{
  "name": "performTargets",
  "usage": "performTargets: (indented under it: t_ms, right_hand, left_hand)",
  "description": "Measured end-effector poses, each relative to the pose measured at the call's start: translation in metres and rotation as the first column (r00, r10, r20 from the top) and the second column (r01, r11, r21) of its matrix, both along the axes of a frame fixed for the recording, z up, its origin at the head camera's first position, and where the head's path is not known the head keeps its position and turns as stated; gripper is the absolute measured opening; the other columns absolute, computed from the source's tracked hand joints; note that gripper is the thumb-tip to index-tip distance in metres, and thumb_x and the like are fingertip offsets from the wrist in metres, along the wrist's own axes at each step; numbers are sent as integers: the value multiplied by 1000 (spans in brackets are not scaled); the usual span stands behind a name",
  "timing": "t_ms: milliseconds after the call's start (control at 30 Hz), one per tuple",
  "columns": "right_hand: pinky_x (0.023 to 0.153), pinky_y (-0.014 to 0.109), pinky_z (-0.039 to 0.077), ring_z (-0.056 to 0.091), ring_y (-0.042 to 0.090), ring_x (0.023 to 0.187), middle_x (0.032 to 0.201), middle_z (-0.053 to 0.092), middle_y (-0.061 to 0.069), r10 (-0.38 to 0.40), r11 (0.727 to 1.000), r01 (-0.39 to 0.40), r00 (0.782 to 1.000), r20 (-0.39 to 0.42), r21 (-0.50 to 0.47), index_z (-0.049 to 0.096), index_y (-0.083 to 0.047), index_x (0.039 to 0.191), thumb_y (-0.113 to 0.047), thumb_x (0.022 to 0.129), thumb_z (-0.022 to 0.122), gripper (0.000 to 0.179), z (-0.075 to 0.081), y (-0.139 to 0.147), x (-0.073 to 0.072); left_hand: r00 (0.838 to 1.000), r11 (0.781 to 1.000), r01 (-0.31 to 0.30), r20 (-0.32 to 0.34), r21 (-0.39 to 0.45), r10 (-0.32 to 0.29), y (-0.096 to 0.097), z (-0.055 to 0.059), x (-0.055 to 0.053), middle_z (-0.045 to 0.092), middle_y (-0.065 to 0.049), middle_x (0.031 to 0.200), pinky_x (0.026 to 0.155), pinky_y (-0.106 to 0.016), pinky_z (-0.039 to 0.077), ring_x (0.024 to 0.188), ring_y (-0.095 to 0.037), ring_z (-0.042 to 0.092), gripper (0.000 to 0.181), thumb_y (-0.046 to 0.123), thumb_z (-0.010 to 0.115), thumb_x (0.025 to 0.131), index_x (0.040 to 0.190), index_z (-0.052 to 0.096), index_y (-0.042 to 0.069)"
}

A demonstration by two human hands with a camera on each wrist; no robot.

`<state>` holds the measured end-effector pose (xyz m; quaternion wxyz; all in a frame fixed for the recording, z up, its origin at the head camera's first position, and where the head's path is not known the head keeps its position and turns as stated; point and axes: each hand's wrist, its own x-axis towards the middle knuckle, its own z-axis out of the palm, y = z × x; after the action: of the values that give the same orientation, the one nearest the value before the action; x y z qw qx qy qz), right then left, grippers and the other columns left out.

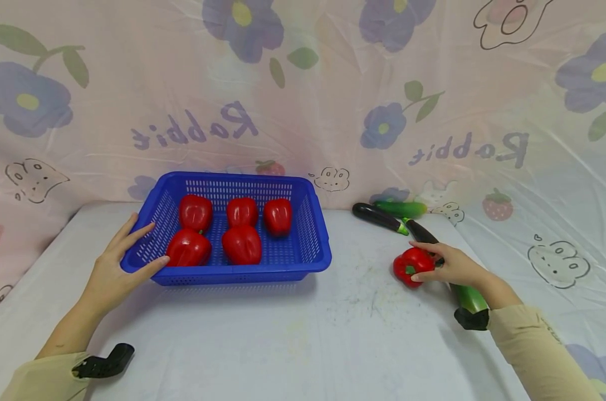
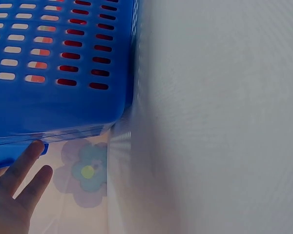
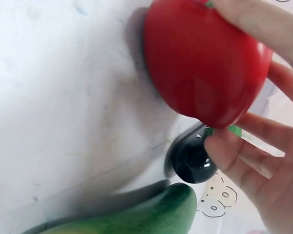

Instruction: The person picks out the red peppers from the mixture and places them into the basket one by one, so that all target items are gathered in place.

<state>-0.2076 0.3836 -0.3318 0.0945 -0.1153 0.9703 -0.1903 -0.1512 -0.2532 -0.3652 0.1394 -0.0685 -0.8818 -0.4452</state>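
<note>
My right hand [image 1: 450, 266] grips a red bell pepper [image 1: 412, 266] with a green stem at the right side of the table. Seen from the right wrist, the thumb lies along one side of that pepper [image 3: 205, 63] and the fingers are on the other. Over at the left corner of a blue plastic basket [image 1: 233, 271], my left hand [image 1: 113, 273] has its fingers spread, thumb at the front rim and fingertips at the left rim. Several red bell peppers [image 1: 242, 245] lie inside the basket. The left wrist view shows the slotted basket wall [image 2: 63, 107] beside the spread fingers [image 2: 35, 187].
Behind the held pepper lie a dark eggplant [image 1: 375, 216] and a green cucumber [image 1: 402, 209]. A second eggplant [image 1: 420, 230] and a larger green vegetable [image 1: 470, 299] lie near the right hand and forearm. A patterned cloth [image 1: 303, 111] hangs behind the white table [image 1: 283, 345].
</note>
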Motion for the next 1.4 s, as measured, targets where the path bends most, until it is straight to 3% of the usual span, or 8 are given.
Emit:
performTargets:
  t_ms: [133,333,633,1067,1267,1400]
  right_hand:
    - [80,51,55,49,39,110,130,49,27,-13,1000,13,1000,-28,14,44,-14,144,-48,77,75,82,-3,-2,0]
    - [79,48,56,51,39,107,126,49,28,-19,1000,20,998,-65,23,47,-9,140,-47,77,75,79,-6,-5,-2]
    - [80,53,56,51,42,111,126,49,24,-55,994,65,993,-108,89,47,-3,138,-58,80,68,82,-11,-12,-5]
    - [82,52,56,56,41,108,125,57,27,-11,999,16,996,-92,50,35,-4,146,-51,86,64,82,-10,-16,0]
    - [71,35,56,59,23,90,110,65,15,-15,999,18,997,-69,45,35,-5,146,-49,84,66,82,-5,-17,1]
    - [66,28,51,59,19,88,105,67,11,26,999,-22,996,-87,41,39,-5,144,-46,84,68,78,-4,-17,1]
  left_hand:
    - [1000,1000,1,-4,2,-1,0,0,0,6,-7,163,98,-82,10,146,-45,4,71,30,67,87,148,37,12]
    - [1000,1000,1,-4,1,-1,0,0,1,7,-8,163,98,-81,10,146,-46,4,71,30,67,87,148,37,12]
    - [1000,1000,7,8,7,-7,1,1,1,6,-8,163,98,-82,10,145,-46,4,71,30,67,87,148,36,12]
    - [1000,1000,7,4,12,-7,1,1,1,6,-8,163,98,-81,10,146,-46,4,69,29,67,87,148,38,13]
    - [1000,1000,6,6,8,-6,1,2,1,6,-7,163,98,-81,10,146,-45,3,69,30,67,88,148,37,12]
    - [1000,1000,5,9,7,-5,1,2,1,6,-7,163,98,-81,10,146,-45,3,69,29,67,88,148,37,12]
